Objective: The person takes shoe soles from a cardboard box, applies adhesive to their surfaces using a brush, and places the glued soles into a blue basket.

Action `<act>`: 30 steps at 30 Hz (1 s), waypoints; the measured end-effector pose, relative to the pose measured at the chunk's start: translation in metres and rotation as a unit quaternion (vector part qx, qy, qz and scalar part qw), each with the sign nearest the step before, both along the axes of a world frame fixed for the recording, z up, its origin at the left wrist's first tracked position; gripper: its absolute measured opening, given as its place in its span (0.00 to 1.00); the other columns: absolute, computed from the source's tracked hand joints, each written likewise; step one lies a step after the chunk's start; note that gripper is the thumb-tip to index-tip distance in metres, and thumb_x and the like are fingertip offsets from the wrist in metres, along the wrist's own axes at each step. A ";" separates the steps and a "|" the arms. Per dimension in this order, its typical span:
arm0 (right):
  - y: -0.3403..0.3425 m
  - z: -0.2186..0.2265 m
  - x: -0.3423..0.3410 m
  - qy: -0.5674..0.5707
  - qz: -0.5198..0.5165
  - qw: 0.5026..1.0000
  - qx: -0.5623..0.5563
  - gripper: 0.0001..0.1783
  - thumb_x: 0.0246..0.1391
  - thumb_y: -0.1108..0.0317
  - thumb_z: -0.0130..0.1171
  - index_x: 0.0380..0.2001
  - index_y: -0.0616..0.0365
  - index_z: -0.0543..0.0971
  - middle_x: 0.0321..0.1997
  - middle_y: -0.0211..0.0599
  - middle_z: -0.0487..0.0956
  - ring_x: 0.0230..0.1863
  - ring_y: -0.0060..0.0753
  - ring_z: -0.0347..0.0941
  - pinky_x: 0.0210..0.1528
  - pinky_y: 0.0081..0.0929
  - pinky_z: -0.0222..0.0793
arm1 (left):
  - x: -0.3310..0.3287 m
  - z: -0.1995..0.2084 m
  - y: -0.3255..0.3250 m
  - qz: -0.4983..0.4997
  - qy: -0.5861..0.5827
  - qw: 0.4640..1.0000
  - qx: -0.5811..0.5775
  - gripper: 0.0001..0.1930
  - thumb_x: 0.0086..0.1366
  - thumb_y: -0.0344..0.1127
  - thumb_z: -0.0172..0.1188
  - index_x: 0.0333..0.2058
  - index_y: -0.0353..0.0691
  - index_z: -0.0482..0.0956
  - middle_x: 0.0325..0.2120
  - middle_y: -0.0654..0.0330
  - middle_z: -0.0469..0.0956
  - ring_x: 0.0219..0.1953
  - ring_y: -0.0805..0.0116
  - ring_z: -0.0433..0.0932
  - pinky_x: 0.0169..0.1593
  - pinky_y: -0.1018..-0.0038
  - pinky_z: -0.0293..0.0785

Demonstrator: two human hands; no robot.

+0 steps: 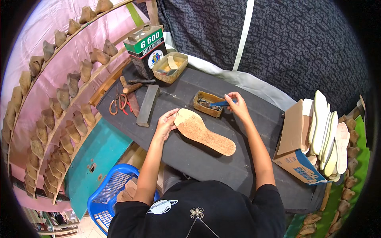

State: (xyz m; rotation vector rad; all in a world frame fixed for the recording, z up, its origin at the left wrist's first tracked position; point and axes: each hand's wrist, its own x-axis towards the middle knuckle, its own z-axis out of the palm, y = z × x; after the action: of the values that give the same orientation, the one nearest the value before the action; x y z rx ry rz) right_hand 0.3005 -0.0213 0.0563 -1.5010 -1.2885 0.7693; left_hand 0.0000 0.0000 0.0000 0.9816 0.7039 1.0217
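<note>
My left hand (166,122) grips the heel end of a tan, cork-like insole (200,130), held over the dark table with its toe end pointing to the lower right. Its surface looks mottled brown, paler at the heel and along the edge. My right hand (237,104) is closed around a blue-handled brush (220,104). The brush's tip reaches into a small brown rectangular tub (208,112) with dark contents, just beyond the insole; the bristles are hard to make out.
Far left on the table (254,154) stand a metal can (146,51) and another tub (170,68) with scraps. Nearer lie a grey block (149,106), scissors (114,104) and a hammer (131,88). A carton of insoles (291,133) stands right. Shoe lasts (63,97) line racks; a blue basket (105,194) sits below.
</note>
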 end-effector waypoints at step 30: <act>-0.048 0.041 -0.385 0.170 0.566 0.751 -0.294 0.15 0.44 0.56 0.58 0.30 0.55 0.73 0.26 0.23 0.74 0.24 0.12 0.69 0.28 0.11 0.66 | -0.290 0.108 -0.161 0.113 0.235 0.965 0.028 0.22 0.54 0.41 0.56 0.47 0.42 0.63 0.31 0.64 0.75 0.31 0.80 0.72 0.30 0.83 0.69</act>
State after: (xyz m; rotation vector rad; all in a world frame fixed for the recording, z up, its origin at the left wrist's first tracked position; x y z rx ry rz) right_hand -0.0844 -0.0698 0.0968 -0.7518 -1.6925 2.2956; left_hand -0.2904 -0.1609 0.1075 1.2301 1.2058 1.0173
